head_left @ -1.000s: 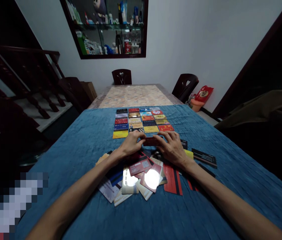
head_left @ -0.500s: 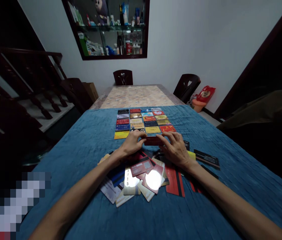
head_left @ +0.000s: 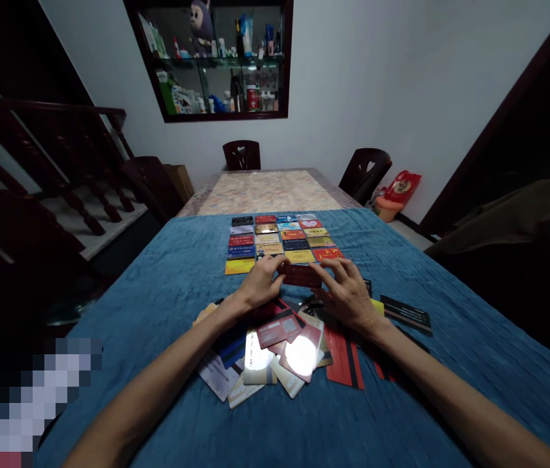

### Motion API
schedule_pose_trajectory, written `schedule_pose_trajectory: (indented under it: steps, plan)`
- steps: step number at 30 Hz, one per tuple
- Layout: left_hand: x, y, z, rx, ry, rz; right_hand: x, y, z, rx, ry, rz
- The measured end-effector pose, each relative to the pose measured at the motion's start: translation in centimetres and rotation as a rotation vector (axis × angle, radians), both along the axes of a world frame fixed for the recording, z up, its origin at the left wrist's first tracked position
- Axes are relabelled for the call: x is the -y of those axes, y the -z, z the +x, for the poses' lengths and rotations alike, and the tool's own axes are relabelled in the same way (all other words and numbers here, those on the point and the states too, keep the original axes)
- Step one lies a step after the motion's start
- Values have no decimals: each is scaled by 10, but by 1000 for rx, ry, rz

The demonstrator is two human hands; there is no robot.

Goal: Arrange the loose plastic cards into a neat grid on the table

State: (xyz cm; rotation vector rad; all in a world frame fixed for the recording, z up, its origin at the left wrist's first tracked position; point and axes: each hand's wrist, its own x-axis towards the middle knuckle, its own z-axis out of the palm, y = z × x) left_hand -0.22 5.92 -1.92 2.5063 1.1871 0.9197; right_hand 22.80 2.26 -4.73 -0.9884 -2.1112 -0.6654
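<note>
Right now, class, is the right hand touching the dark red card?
Touching: in the head view, the right hand holds the dark red card by its right end.

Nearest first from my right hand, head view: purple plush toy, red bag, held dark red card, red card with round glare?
1. Dark red card, touching the right hand.
2. Red card with round glare, on the pile.
3. Red bag, back right.
4. Purple plush toy, in cabinet.
</note>
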Motion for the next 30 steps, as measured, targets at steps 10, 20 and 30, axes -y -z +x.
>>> schedule_pose_trajectory:
  steps: [10, 20, 30]
  plan:
    - [4, -11, -9, -180, 131, 107, -8, -7, 2, -39, -85, -130]
    - [-3, -24, -28, -227, 139, 91, -31, -19, -3, -1, -215, -268]
    - [-20, -29, -56, -239, 85, 72, -65, -26, -25, 35, -317, -454]
